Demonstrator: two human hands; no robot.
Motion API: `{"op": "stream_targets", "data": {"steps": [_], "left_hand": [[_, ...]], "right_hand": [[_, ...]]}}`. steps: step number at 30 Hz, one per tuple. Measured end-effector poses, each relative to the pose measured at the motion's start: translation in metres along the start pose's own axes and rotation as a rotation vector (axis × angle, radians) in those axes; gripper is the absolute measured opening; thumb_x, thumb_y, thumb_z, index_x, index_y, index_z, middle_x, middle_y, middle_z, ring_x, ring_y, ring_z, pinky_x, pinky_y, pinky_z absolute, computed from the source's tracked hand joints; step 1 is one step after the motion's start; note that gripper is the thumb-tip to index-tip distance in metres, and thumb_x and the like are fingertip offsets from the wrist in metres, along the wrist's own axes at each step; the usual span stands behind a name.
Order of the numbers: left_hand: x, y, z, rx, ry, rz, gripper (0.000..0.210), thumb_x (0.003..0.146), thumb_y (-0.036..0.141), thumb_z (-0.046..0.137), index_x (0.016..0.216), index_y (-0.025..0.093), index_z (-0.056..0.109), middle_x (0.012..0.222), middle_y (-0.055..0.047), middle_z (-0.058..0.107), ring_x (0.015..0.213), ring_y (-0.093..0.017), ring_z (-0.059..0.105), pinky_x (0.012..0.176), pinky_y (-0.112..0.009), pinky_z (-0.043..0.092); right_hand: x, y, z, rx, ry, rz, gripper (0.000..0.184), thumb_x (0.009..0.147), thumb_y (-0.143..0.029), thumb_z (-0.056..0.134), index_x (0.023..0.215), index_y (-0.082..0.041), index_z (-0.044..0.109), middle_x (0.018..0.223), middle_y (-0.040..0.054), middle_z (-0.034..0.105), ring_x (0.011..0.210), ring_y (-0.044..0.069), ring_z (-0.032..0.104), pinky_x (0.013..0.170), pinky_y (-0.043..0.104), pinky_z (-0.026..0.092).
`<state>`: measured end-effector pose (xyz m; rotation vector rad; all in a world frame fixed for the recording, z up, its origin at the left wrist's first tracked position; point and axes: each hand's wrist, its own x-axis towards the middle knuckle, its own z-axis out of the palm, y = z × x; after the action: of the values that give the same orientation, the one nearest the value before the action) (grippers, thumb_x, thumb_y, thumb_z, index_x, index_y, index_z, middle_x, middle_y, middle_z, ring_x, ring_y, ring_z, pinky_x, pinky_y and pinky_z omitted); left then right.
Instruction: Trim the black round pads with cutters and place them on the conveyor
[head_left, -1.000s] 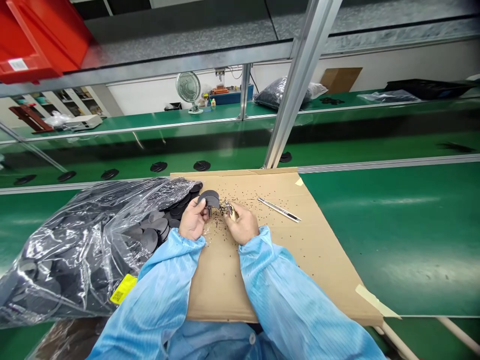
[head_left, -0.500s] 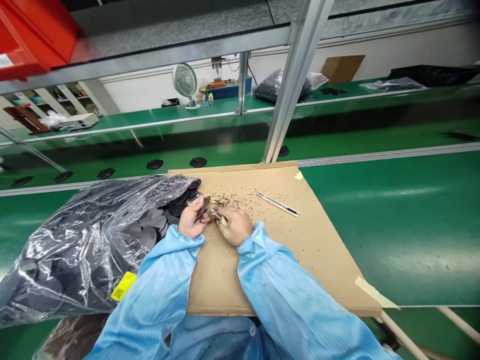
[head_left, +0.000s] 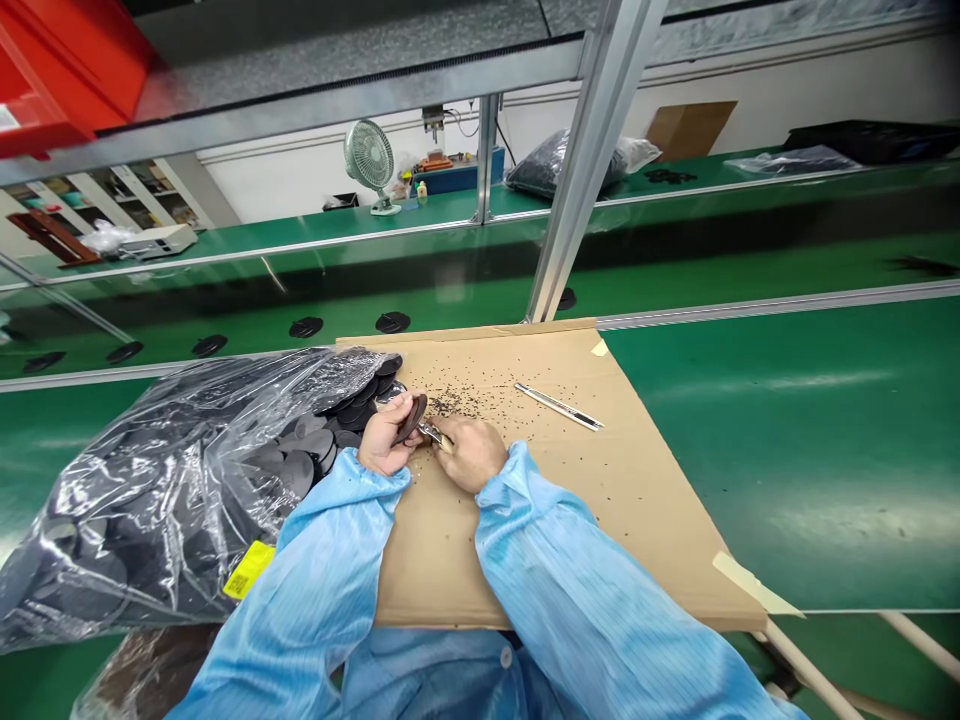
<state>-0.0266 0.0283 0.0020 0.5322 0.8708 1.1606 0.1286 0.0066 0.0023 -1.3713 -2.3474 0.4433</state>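
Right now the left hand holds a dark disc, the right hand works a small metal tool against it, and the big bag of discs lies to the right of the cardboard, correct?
Not quite. In the head view the bag of discs lies left of the cardboard, not right. The left hand does hold the dark disc, and the right hand the metal tool.

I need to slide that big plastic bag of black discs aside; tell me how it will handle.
The plastic bag looks thin and crinkled, so it will likely sag and slip in a grip. It bulges with discs, so it is probably heavy. Its mouth lies open near the left hand; discs may spill.
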Motion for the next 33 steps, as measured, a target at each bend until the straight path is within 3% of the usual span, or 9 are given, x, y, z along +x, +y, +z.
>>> {"op": "stream_targets", "data": {"steps": [12, 17, 22, 26, 29, 31, 33], "left_hand": [[0.003, -0.004, -0.002, -0.025, 0.033, 0.002, 0.017, 0.078, 0.017, 0.062, 0.095, 0.013, 0.060, 0.062, 0.002, 0.048, 0.039, -0.004, 0.036, 0.035, -0.015, 0.024], [-0.001, 0.000, -0.003, -0.275, -0.095, -0.053, 0.017, 0.085, 0.009, 0.044, 0.094, 0.010, 0.059, 0.066, 0.000, 0.045, 0.045, -0.004, 0.037, 0.038, -0.014, 0.028], [-0.006, 0.003, -0.004, -0.411, -0.130, -0.078, 0.027, 0.084, 0.003, 0.036, 0.095, 0.011, 0.059, 0.067, 0.000, 0.042, 0.046, -0.005, 0.035, 0.039, -0.014, 0.029], [-0.004, 0.003, 0.000, -0.399, -0.066, -0.068, 0.021, 0.086, 0.006, 0.041, 0.094, 0.011, 0.060, 0.067, 0.000, 0.045, 0.047, -0.004, 0.038, 0.040, -0.014, 0.031], [0.000, 0.003, 0.004, -0.334, 0.086, -0.018, 0.012, 0.086, 0.010, 0.050, 0.093, 0.013, 0.061, 0.071, -0.002, 0.052, 0.056, -0.007, 0.049, 0.047, -0.016, 0.040], [0.002, 0.002, 0.005, -0.300, 0.170, 0.014, 0.012, 0.084, 0.010, 0.054, 0.093, 0.014, 0.061, 0.076, -0.003, 0.057, 0.064, -0.010, 0.055, 0.055, -0.019, 0.047], [0.001, 0.003, 0.004, -0.319, 0.143, -0.003, 0.015, 0.084, 0.009, 0.052, 0.095, 0.014, 0.061, 0.075, -0.003, 0.057, 0.064, -0.010, 0.056, 0.055, -0.021, 0.047]], "right_hand": [[0.001, -0.001, 0.003, -0.002, -0.020, 0.058, 0.034, 0.076, -0.013, 0.051, 0.104, -0.025, 0.066, 0.099, 0.0064, 0.070, 0.083, 0.022, 0.064, 0.068, 0.028, 0.044], [0.001, -0.003, 0.005, 0.263, 0.135, 0.012, 0.029, 0.079, -0.016, 0.051, 0.101, -0.027, 0.067, 0.098, 0.0011, 0.070, 0.090, 0.019, 0.063, 0.076, 0.027, 0.045], [0.004, 0.002, 0.004, 0.464, 0.295, 0.157, 0.025, 0.075, -0.022, 0.056, 0.097, -0.023, 0.068, 0.088, 0.0015, 0.069, 0.082, 0.019, 0.061, 0.076, 0.029, 0.046], [0.009, 0.009, 0.007, 0.757, 0.363, 0.284, 0.032, 0.072, -0.031, 0.059, 0.101, -0.020, 0.066, 0.077, -0.0002, 0.066, 0.070, 0.016, 0.058, 0.068, 0.028, 0.046], [0.013, 0.012, 0.008, 0.975, 0.386, 0.328, 0.036, 0.069, -0.037, 0.062, 0.099, -0.017, 0.063, 0.071, -0.0011, 0.061, 0.063, 0.014, 0.054, 0.065, 0.027, 0.045], [0.014, 0.014, 0.009, 1.035, 0.400, 0.347, 0.035, 0.068, -0.038, 0.062, 0.096, -0.017, 0.062, 0.069, -0.0016, 0.059, 0.062, 0.014, 0.053, 0.064, 0.027, 0.044], [0.015, 0.014, 0.009, 1.035, 0.412, 0.344, 0.035, 0.068, -0.038, 0.063, 0.096, -0.017, 0.061, 0.070, -0.0015, 0.060, 0.063, 0.014, 0.053, 0.065, 0.027, 0.044]]}}
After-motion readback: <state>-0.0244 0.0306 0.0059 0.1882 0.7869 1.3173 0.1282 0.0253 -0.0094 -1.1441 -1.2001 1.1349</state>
